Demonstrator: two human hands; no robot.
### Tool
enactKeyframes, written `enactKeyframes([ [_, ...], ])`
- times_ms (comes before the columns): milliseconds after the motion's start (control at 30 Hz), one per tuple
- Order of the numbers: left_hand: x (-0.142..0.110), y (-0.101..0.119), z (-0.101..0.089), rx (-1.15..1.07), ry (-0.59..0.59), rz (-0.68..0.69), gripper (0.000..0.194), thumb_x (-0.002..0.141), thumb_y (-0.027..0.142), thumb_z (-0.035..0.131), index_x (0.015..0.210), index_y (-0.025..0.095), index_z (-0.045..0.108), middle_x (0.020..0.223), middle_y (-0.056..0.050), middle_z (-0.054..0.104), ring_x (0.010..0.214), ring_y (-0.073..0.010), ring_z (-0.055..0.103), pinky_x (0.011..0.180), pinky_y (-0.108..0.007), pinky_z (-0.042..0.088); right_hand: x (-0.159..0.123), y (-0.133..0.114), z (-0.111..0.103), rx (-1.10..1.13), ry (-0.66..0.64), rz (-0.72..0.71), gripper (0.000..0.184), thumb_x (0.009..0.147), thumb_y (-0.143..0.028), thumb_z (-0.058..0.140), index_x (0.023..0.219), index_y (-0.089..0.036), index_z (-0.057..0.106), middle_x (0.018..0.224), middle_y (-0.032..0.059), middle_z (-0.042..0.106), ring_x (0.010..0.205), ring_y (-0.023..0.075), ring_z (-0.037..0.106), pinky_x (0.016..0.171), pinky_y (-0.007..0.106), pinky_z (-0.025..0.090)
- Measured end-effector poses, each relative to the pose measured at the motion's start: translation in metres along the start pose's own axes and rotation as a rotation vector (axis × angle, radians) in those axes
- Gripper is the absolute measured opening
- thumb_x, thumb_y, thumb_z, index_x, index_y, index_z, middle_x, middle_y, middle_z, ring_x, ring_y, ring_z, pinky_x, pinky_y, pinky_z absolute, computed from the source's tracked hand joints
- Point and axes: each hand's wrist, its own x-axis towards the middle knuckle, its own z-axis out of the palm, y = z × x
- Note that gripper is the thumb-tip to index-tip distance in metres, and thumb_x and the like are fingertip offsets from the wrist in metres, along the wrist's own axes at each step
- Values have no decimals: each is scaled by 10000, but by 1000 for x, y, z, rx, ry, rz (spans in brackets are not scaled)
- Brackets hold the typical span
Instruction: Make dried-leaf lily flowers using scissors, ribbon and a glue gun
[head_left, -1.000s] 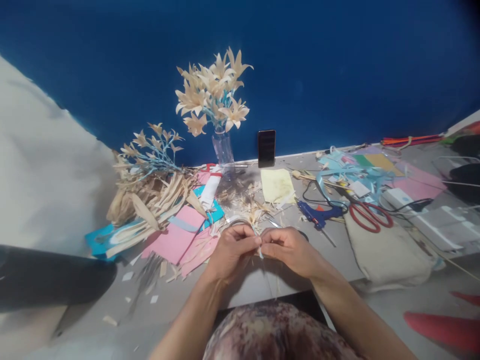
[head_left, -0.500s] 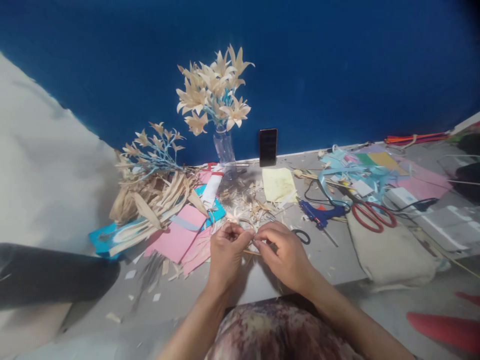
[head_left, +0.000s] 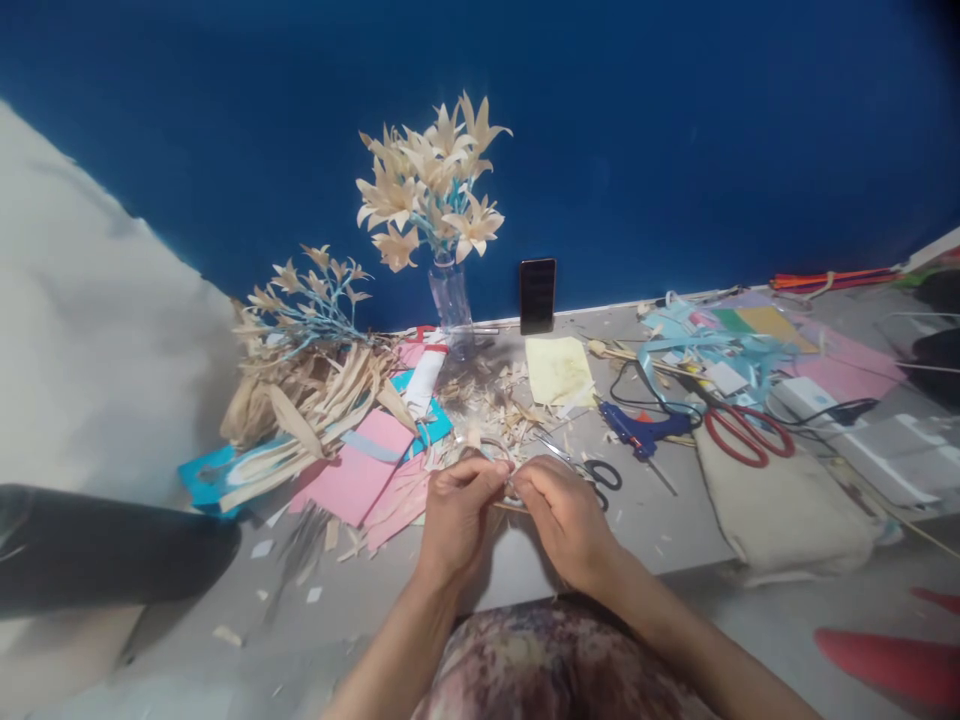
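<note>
My left hand (head_left: 459, 505) and my right hand (head_left: 564, 510) meet at the fingertips over the front of the table. Both are closed in a pinch, with the thumbs pressed to the fingers. What they hold between them is small and mostly hidden. Just beyond the fingertips shows a thin, pale curved band (head_left: 495, 443), and pale husk scraps (head_left: 517, 410) lie scattered behind it. Black-handled scissors (head_left: 602, 474) rest beside my right hand. Left of my left hand are pink sheets (head_left: 367, 465).
A clear bottle (head_left: 450, 300) holds cream husk flowers (head_left: 431, 180). A phone (head_left: 537, 296) leans on the blue wall. To the right lie a blue glue gun (head_left: 643, 428), red-handled scissors (head_left: 750, 434) on a cloth bag (head_left: 787, 510), and blue ribbon (head_left: 720, 340). Dried husks (head_left: 300, 390) pile up left.
My hands have shifted slightly, and the right fingers have curled in more. More of the black-handled scissors now shows. The pale petal-like piece above my left fingers is less distinct.
</note>
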Motion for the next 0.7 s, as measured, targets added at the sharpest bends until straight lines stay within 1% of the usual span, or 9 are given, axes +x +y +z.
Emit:
enactKeyframes([
  [67, 0, 1, 0, 79, 10, 41, 227, 704, 328, 830, 593, 159, 726, 604, -1, 609, 626, -125, 519, 652, -264, 420, -1, -2, 0, 13, 13, -29, 271, 1013, -203, 388, 808, -210, 565, 822, 54, 642, 812, 197, 573, 749, 302, 428],
  [200, -2, 5, 0, 165, 35, 97, 235, 736, 317, 807, 588, 169, 698, 605, 13, 595, 621, -121, 518, 667, -262, 417, -1, -5, -4, 106, -46, -13, 205, 992, -193, 413, 894, -210, 593, 882, 62, 651, 848, 198, 578, 760, 305, 439],
  [267, -4, 7, 1, 200, 57, 112, 253, 729, 317, 809, 567, 171, 681, 588, 17, 586, 607, -120, 510, 659, -258, 414, -1, -4, -3, 46, -38, -42, 177, 970, -193, 456, 859, -212, 592, 849, 59, 647, 821, 201, 567, 741, 309, 425],
  [367, -6, 6, 3, 247, 88, 105, 268, 714, 315, 813, 544, 163, 673, 575, 9, 592, 597, -122, 508, 650, -259, 415, -1, 1, 0, -114, -9, -104, 219, 954, -183, 470, 756, -211, 559, 760, 54, 621, 764, 203, 539, 709, 315, 386],
  [467, -6, 4, 6, 147, 79, 37, 269, 694, 316, 821, 545, 156, 663, 573, 2, 611, 576, -118, 514, 625, -259, 417, 1, 3, 1, -207, -26, -110, 279, 960, -182, 429, 699, -204, 526, 698, 53, 589, 712, 200, 522, 670, 316, 355],
  [533, -4, 6, 7, 26, 70, -19, 298, 661, 318, 842, 533, 158, 627, 535, 18, 587, 536, -105, 495, 584, -247, 400, 2, 2, -2, -168, -110, -78, 319, 983, -204, 395, 690, -199, 523, 697, 50, 595, 699, 191, 532, 658, 306, 359],
  [600, -1, 11, 7, -71, 97, -39, 340, 609, 316, 875, 526, 163, 582, 503, 45, 542, 503, -87, 463, 550, -231, 375, 1, 0, -6, -48, -264, -32, 335, 1006, -234, 388, 721, -193, 560, 728, 40, 631, 711, 174, 562, 668, 284, 382],
  [633, 1, 14, 7, -103, 114, -36, 368, 584, 313, 890, 523, 165, 559, 497, 56, 520, 497, -82, 452, 541, -226, 368, 0, -1, -8, 19, -317, 1, 304, 1004, -248, 416, 764, -192, 593, 750, 31, 650, 717, 165, 576, 672, 271, 392],
  [700, 5, 19, 8, -136, 128, -25, 409, 543, 306, 914, 526, 167, 530, 504, 67, 496, 502, -77, 448, 537, -220, 370, -2, 0, -11, 125, -331, 80, 206, 981, -264, 488, 868, -195, 646, 776, 13, 674, 711, 150, 592, 666, 251, 408],
])
